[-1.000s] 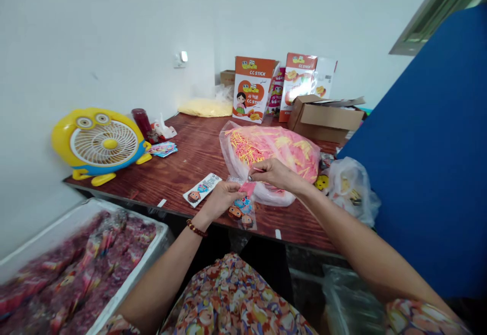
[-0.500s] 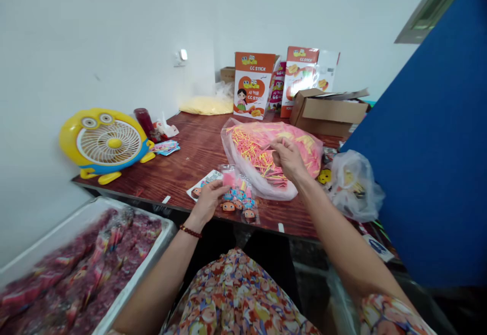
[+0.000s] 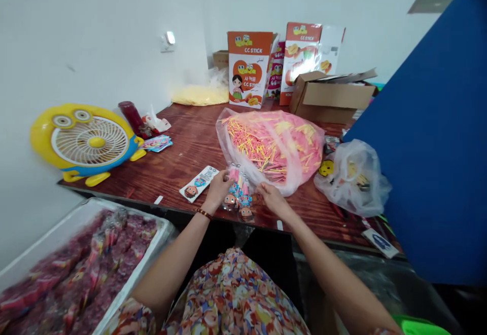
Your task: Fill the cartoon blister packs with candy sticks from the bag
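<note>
My left hand [image 3: 218, 191] is closed on several small clear packets [image 3: 239, 198] printed with a cartoon face, with pink and yellow pieces showing inside. They sit at the table's front edge. Just right of them, my right hand [image 3: 273, 199] has its fingertips pressed together beside the packets; what it pinches is too small to make out. Behind both hands lies a big open plastic bag [image 3: 294, 160] full of thin pink and yellow sticks [image 3: 249, 140]. Left of my left hand, a white printed card [image 3: 198, 184] with a cartoon face lies flat.
A yellow fan [image 3: 91, 140] stands at the left, near a dark red bottle [image 3: 131, 117]. Orange cartons [image 3: 249, 69] and an open brown box [image 3: 333, 97] line the back. A knotted white bag [image 3: 355, 178] and blue panel [image 3: 426, 137] are right. A white bin [image 3: 152, 246] holds filled packets at lower left.
My right hand has come down from over the stick bag to the packets at the table's front. My left hand still holds the packets and has shifted slightly right. The view has tilted a little.
</note>
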The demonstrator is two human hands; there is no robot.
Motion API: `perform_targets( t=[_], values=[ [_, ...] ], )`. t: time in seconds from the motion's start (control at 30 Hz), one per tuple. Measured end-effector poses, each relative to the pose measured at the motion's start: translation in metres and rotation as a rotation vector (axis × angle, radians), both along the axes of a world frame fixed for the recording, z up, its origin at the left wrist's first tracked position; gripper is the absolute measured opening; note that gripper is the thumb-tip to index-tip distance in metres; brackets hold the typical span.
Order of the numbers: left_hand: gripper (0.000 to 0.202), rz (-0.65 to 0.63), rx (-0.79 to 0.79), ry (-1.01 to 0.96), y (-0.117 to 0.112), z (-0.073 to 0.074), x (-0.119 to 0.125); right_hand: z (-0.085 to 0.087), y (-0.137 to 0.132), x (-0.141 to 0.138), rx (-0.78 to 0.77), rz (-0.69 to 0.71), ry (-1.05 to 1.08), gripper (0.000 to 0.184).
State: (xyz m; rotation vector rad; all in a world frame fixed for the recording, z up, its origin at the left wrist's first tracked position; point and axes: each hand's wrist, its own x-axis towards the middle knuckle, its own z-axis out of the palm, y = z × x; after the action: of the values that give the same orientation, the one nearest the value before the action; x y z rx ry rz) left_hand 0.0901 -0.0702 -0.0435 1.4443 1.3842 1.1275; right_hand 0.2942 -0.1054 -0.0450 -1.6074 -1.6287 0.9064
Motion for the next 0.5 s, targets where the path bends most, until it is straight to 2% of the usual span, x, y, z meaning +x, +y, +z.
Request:
perform_targets(
  t=[0.1, 0.2, 0.37, 0.5],
  values=[
    [0.013, 0.016, 0.003, 0.168, 0.007, -0.007, 0.007, -0.019, -0.004, -0.004, -0.009, -0.069, -0.124, 0.018],
    [0.014, 0.014, 0.023, 0.292, 0.008, -0.013, 0.008, -0.03, 0.004, -0.011, -0.061, -0.093, -0.198, 0.016],
    [0.022, -0.024, 0.038, 0.405, 0.008, -0.017, 0.005, -0.035, 0.017, -0.02, -0.087, -0.095, -0.224, 0.017],
    [0.024, -0.015, 0.014, 0.483, 0.009, -0.012, 0.008, -0.034, 0.017, -0.022, -0.067, -0.177, -0.232, 0.02]
  ],
)
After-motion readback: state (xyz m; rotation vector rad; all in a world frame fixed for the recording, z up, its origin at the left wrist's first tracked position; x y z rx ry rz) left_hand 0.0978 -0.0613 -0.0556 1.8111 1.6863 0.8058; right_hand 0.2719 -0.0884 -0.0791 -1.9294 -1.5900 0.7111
